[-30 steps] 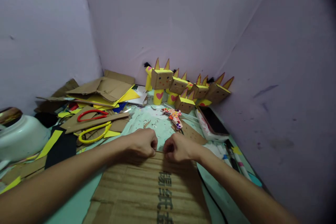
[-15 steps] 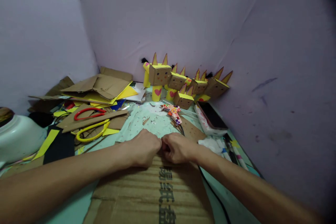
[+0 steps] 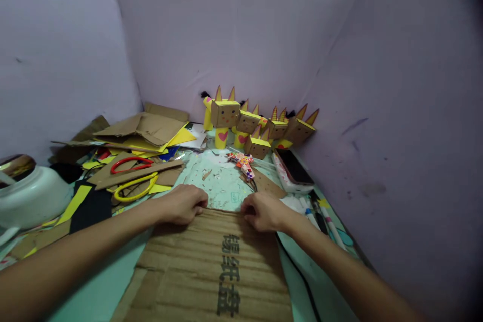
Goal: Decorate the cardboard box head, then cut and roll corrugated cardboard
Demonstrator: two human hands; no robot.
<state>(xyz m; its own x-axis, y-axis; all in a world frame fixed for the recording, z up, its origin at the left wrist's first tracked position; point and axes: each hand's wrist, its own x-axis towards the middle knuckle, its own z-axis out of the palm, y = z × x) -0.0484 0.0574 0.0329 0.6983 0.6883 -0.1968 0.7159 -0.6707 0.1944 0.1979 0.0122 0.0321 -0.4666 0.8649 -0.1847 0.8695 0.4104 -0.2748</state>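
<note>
A large sheet of corrugated cardboard (image 3: 192,266) printed with dark characters lies in front of me, reaching past the lower edge of the view. At its far edge, toward the left corner, my left hand (image 3: 184,204) is closed with curled fingers gripping the sheet. My right hand (image 3: 263,210) pinches the same far edge near the right corner. A stretch of bare cardboard edge shows between the two hands. Beyond them, a patterned glue gun (image 3: 243,163) lies on the pale green table (image 3: 211,186), its cable running off to the right of the sheet.
Cardboard animal figures (image 3: 225,113) stand along the back wall. To the left are piled cardboard scraps (image 3: 151,128), red-handled scissors (image 3: 130,162), yellow-handled scissors (image 3: 138,188) and a white pot (image 3: 33,196). A phone (image 3: 294,167) and several markers (image 3: 332,224) lie at the right.
My hands were together at the middle of the cardboard's far edge. They have moved apart, the left one leftward and the right one slightly rightward over the sheet. The view has shifted a little.
</note>
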